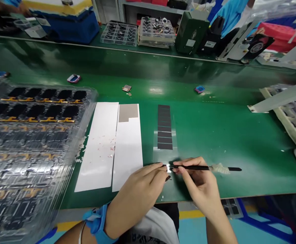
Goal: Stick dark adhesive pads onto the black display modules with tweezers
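My right hand (201, 184) is closed in a pinch on thin black tweezers (204, 167) that lie level, tips pointing left, with a wad of tape near their back end. My left hand (143, 189) is closed, fingertips pinching a small shiny piece (168, 167) right at the tweezer tips, just above the green table (214, 135). A little beyond the hands lies a clear strip carrying several dark rectangular pads (164, 127). A blue band is on my left wrist.
Two white backing sheets (112, 145) lie left of the hands, one with a grey patch at its top. A clear plastic tray (31, 142) of black parts fills the left. Small pink and blue pieces lie further back. Trays, boxes and another person's hand are at the far side.
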`<state>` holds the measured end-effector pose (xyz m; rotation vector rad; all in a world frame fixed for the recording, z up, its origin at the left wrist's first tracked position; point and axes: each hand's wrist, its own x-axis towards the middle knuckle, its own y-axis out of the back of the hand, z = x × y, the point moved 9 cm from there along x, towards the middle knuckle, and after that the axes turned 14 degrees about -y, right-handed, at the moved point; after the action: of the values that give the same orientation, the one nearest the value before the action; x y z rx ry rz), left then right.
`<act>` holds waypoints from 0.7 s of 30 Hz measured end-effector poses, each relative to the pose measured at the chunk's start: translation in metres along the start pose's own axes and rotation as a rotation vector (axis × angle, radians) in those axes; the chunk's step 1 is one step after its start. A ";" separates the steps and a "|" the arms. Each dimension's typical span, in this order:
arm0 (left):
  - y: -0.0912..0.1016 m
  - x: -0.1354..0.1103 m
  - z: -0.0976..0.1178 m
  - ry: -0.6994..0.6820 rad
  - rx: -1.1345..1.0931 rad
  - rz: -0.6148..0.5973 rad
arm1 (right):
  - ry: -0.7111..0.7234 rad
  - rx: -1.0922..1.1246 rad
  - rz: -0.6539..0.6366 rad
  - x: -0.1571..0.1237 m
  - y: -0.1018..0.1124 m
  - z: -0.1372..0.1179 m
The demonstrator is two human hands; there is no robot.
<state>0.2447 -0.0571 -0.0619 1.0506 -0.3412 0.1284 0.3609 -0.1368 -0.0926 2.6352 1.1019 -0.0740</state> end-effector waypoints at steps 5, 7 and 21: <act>0.000 -0.003 -0.005 -0.026 0.020 0.038 | -0.066 0.031 0.064 -0.004 -0.003 0.011; 0.000 -0.003 -0.004 -0.046 0.031 0.054 | -0.067 0.008 0.084 -0.004 -0.003 0.013; 0.002 -0.002 -0.003 -0.046 0.072 0.075 | -0.079 0.012 0.121 -0.005 -0.002 0.016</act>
<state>0.2430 -0.0539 -0.0622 1.1134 -0.4198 0.1852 0.3572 -0.1435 -0.1078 2.6780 0.9174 -0.1585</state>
